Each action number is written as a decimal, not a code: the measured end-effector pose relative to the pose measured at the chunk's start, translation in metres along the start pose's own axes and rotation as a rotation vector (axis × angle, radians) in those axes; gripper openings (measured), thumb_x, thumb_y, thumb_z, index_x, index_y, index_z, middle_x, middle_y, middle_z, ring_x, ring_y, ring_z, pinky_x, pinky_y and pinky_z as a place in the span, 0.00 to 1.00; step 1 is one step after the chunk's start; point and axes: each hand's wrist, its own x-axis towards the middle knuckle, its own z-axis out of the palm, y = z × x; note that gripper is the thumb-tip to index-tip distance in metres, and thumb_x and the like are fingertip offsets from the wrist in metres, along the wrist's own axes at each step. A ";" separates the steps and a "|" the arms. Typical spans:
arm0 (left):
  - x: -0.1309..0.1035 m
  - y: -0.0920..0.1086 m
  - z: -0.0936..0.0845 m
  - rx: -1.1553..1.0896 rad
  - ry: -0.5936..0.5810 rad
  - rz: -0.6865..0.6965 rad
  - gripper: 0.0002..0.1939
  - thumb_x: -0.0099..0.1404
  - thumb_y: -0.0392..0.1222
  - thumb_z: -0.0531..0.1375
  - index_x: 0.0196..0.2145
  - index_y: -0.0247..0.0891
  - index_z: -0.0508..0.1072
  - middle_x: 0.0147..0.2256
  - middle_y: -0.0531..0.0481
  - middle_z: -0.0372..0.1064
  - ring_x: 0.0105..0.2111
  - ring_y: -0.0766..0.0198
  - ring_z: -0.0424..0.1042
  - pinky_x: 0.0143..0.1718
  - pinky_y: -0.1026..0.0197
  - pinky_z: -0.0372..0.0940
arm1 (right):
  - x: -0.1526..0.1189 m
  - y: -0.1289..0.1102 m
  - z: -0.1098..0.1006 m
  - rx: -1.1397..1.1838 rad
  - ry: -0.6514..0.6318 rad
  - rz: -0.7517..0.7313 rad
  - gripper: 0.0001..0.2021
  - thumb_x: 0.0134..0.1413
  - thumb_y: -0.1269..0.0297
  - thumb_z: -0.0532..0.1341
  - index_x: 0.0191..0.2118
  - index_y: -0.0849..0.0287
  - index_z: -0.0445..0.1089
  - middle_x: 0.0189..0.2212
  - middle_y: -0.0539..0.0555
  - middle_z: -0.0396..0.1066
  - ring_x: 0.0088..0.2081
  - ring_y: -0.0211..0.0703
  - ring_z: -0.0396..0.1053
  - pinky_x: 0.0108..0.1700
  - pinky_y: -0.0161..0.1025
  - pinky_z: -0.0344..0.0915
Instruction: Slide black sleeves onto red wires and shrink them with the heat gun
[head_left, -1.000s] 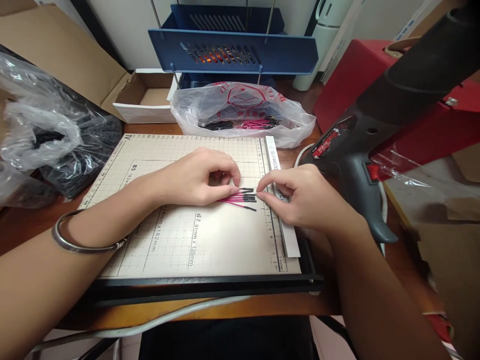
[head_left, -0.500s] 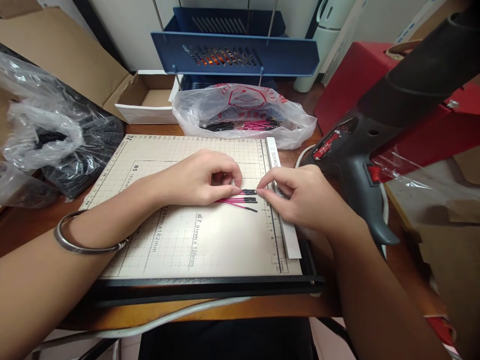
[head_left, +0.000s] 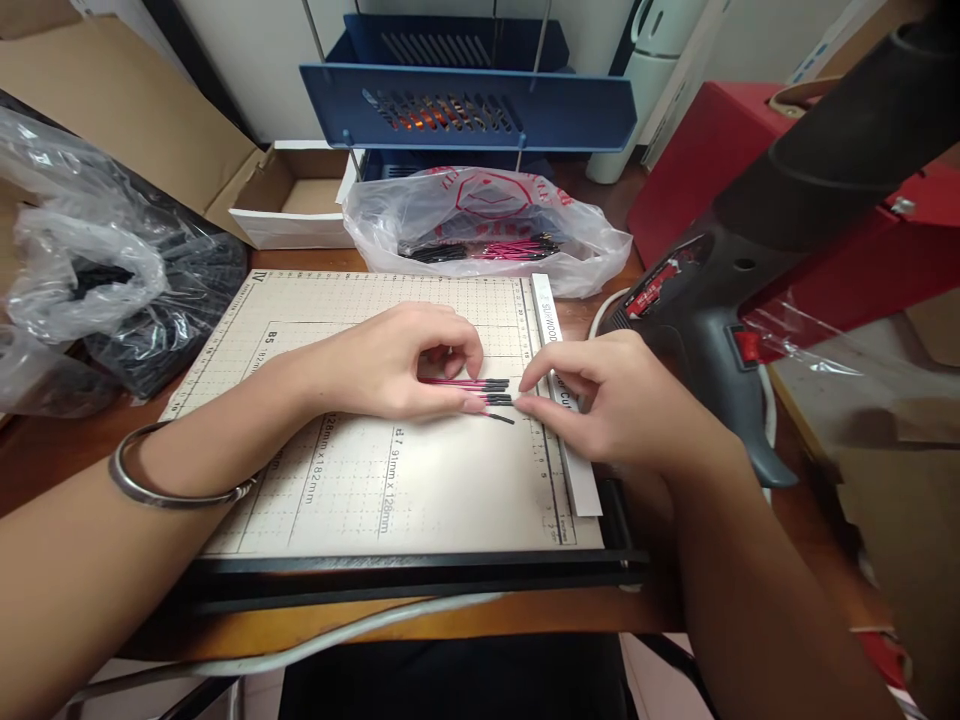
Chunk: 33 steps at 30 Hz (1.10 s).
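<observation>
Several thin pink wires with black ends (head_left: 496,385) lie side by side on a cream paper-cutter board (head_left: 465,490) printed with grid lines. My left hand (head_left: 409,360), a metal bangle at its wrist, curls over them, with the wires between its thumb and index finger. Their black ends stick out to the right of its fingertips. Just past those ends is my right hand (head_left: 600,395), its thumb and index finger slightly apart with nothing visible between them. One wire lies at an angle just below the others. The left hand hides the wires' other ends.
A white strip (head_left: 574,440) runs along the board's right side. Behind the board sits a plastic bag (head_left: 487,215) of pink and black wires. A heat gun (head_left: 720,290) stands at the right; a black-filled plastic bag (head_left: 172,290) and a small open box (head_left: 296,205) are left.
My left thumb has moved down over the lower wires, widening its gap from the index finger. My right fingertips have parted and come off the black ends, shifting slightly right.
</observation>
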 end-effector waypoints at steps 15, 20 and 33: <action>-0.001 0.000 -0.001 0.036 -0.032 0.009 0.04 0.65 0.37 0.62 0.33 0.37 0.77 0.30 0.51 0.73 0.30 0.67 0.68 0.33 0.66 0.61 | 0.000 -0.004 0.000 -0.005 -0.038 -0.013 0.04 0.55 0.68 0.66 0.31 0.57 0.79 0.16 0.43 0.57 0.21 0.33 0.52 0.31 0.37 0.48; -0.001 0.001 -0.001 0.031 -0.030 -0.003 0.06 0.66 0.40 0.63 0.32 0.36 0.76 0.29 0.52 0.71 0.29 0.67 0.67 0.32 0.66 0.61 | 0.000 -0.005 0.000 0.027 -0.075 -0.049 0.04 0.55 0.64 0.69 0.32 0.58 0.79 0.16 0.42 0.55 0.20 0.32 0.52 0.30 0.36 0.48; 0.000 0.003 -0.001 0.040 -0.041 -0.008 0.08 0.66 0.43 0.66 0.33 0.36 0.76 0.28 0.53 0.67 0.27 0.69 0.64 0.30 0.67 0.59 | -0.003 -0.005 -0.001 -0.013 -0.045 -0.060 0.06 0.55 0.62 0.71 0.33 0.57 0.79 0.16 0.42 0.57 0.21 0.32 0.53 0.32 0.37 0.49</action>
